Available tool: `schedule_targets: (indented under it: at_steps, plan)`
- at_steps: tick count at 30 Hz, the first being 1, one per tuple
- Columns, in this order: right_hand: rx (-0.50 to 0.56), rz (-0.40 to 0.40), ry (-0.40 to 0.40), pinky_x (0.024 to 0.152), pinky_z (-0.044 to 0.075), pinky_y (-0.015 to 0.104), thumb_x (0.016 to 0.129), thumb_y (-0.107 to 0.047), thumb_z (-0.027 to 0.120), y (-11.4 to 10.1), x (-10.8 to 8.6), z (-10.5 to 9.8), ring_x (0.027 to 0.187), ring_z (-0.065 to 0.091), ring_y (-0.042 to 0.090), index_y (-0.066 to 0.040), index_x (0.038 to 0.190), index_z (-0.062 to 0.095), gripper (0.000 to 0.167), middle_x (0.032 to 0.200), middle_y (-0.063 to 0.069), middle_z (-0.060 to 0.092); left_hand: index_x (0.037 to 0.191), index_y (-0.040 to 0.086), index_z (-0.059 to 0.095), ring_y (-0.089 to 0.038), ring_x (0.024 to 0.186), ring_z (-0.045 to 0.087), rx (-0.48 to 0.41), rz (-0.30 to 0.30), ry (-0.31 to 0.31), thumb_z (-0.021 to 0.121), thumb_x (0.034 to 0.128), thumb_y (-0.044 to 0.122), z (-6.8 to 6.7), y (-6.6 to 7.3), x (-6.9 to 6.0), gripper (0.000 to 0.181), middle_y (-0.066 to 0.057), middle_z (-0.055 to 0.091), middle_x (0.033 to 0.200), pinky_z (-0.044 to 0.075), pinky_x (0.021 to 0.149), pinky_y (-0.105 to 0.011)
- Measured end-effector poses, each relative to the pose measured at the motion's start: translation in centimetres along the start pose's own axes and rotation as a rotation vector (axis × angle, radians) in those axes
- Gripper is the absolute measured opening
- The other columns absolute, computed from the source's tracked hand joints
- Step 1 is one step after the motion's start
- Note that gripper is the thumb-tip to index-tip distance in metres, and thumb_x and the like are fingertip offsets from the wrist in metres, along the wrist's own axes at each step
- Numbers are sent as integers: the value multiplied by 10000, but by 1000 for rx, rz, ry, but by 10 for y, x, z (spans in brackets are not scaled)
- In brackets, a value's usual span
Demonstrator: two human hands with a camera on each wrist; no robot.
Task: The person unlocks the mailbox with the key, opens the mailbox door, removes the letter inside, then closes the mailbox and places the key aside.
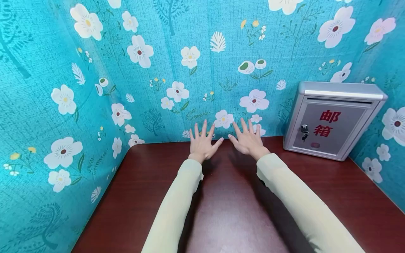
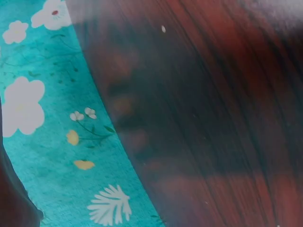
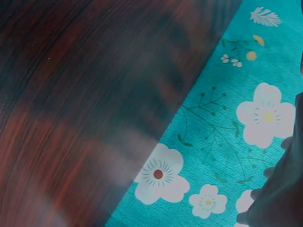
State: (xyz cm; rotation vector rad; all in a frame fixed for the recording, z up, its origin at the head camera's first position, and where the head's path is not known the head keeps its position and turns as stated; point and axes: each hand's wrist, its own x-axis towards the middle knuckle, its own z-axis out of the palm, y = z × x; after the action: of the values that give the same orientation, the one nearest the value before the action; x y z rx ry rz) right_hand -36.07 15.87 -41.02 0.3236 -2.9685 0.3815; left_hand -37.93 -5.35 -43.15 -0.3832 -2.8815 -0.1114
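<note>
Both hands are held out side by side over the far part of a dark red-brown wooden table (image 1: pixel 221 211), fingers spread and straight. The left hand (image 1: pixel 202 143) has its thumb toward the right hand (image 1: pixel 248 140), and a gap lies between them. Neither hand holds anything. Shadows fall on the wood below the hands and sleeves, so they appear raised above it. In the left wrist view a dark edge of the left hand (image 2: pixel 16 198) shows at the lower left. In the right wrist view part of the right hand (image 3: pixel 279 189) shows at the lower right.
A silver-grey metal mailbox (image 1: pixel 335 121) with red characters stands at the table's back right. Keys (image 1: pixel 304 133) hang from its lock, and a slot runs along its top front. Turquoise flowered cloth (image 1: pixel 209 80) covers the walls behind and at both sides.
</note>
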Motion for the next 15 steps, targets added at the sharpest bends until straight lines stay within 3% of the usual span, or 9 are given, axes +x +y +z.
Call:
schedule_targets:
  at_steps: [7, 15]
  plan:
    - [-16, -31, 77, 1161, -24, 732, 1064, -566, 354, 8, -16, -4, 1532, 19, 512, -152, 1654, 189, 739, 1696, 213, 93, 1659, 349, 80, -417, 1566, -9, -70, 38, 47, 138, 937, 835, -5, 13, -7, 873, 1, -40, 1732, 54, 1210, -658]
    - [14, -49, 156, 1161, -31, 731, 1067, -519, 400, 18, -35, -15, 1540, 16, 491, -137, 1639, 245, 705, 1684, 219, 135, 1657, 349, 65, -411, 1564, 41, -159, 49, 92, 148, 934, 841, -10, 20, -16, 879, -18, 18, 1732, 93, 1211, -652]
